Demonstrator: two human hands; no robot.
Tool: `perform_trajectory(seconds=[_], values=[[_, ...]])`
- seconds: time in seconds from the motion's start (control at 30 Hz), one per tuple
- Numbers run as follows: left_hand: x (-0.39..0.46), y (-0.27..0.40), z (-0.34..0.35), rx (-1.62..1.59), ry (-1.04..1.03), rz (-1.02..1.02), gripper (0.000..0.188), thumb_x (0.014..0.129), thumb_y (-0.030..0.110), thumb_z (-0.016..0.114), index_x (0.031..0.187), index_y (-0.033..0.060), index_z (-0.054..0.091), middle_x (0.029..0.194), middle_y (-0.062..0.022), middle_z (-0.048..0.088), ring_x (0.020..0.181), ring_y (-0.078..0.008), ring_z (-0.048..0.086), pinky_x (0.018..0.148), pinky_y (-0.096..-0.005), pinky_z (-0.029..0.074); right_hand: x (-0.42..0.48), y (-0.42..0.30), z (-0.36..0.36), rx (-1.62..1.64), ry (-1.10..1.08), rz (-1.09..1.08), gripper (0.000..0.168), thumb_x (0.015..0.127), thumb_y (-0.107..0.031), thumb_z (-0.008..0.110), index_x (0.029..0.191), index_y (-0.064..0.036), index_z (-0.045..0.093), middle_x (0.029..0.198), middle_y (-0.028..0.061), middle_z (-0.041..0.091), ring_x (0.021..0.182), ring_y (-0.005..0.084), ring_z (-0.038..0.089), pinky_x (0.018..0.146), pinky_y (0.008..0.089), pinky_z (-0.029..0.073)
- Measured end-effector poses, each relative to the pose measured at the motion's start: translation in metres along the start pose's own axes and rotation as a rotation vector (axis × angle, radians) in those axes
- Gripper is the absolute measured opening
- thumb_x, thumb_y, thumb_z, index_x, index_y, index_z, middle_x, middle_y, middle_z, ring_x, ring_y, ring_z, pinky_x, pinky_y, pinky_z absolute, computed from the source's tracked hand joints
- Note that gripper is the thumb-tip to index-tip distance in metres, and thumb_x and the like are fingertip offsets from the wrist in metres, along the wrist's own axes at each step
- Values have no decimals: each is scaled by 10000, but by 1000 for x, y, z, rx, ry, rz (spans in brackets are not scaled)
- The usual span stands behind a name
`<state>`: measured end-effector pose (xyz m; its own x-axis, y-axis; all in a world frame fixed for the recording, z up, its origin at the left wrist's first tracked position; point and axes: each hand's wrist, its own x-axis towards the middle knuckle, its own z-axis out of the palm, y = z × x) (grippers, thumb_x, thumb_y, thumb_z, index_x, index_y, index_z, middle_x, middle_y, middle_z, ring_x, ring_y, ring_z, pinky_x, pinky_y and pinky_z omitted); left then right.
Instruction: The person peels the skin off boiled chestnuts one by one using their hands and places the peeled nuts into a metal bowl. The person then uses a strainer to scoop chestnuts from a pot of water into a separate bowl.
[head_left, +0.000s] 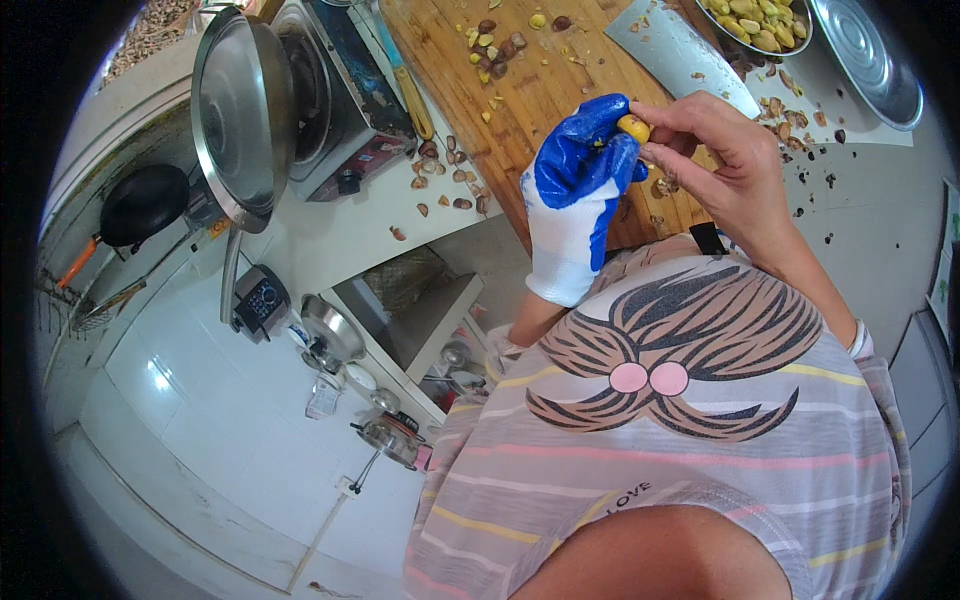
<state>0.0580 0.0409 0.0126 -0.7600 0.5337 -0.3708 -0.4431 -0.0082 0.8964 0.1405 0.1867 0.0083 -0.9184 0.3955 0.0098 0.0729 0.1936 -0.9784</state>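
My left hand (585, 165) wears a white knit glove with a blue coated palm and fingers. Between its thumb and fingers sits a yellow peeled chestnut (634, 130). My bare right hand (720, 146) pinches the same nut from the right with thumb and forefinger. Both hands are above the near edge of a wooden cutting board (540, 97). A wide cleaver blade (682, 60) lies on the board just beyond my right hand; its handle is not clearly seen. Several brown chestnuts (507, 51) and yellow bits are loose on the far part of the board.
At the top right stands a metal bowl (777, 54) of peeled chestnuts beside a shiny metal dish (874, 64). Shell pieces (791, 116) litter the right side. Left of the board are a gas stove (360, 150), a stainless pan (236, 112) and a wooden-handled tool (414, 105).
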Motion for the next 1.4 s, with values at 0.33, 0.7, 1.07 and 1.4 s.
perform_trajectory(seconds=[0.33, 0.7, 1.07, 1.4], values=[[-2, 10, 6, 114, 40, 49, 349, 890, 4, 649, 1234, 2, 591, 1110, -82, 664, 927, -119, 636, 795, -250, 547, 2, 0, 2, 90, 98, -72, 174, 831, -36, 703, 1001, 1, 705, 874, 90, 675, 714, 133, 656, 631, 229, 523], [-5, 9, -4, 425, 48, 177, 367, 838, 17, 714, 1192, -12, 621, 1050, -85, 688, 866, -105, 648, 761, -237, 526, 8, -3, 3, -113, 86, -165, 119, 820, -68, 720, 926, -18, 702, 820, 90, 687, 682, 181, 678, 596, 268, 538], [-6, 20, -2, 661, 62, 292, 324, 809, 26, 733, 1126, 9, 669, 960, -70, 709, 781, -104, 658, 710, -223, 514, 15, 0, 6, -127, 58, -231, 111, 796, -31, 712, 877, -11, 638, 731, 91, 625, 650, 190, 666, 571, 280, 531], [-7, 28, 10, 432, 46, 152, 365, 857, -42, 664, 1215, -9, 602, 1075, -61, 662, 869, -90, 614, 740, -217, 505, 18, -7, 8, -133, 105, -223, 128, 782, -12, 697, 860, 2, 597, 746, 92, 615, 634, 177, 656, 579, 270, 537]])
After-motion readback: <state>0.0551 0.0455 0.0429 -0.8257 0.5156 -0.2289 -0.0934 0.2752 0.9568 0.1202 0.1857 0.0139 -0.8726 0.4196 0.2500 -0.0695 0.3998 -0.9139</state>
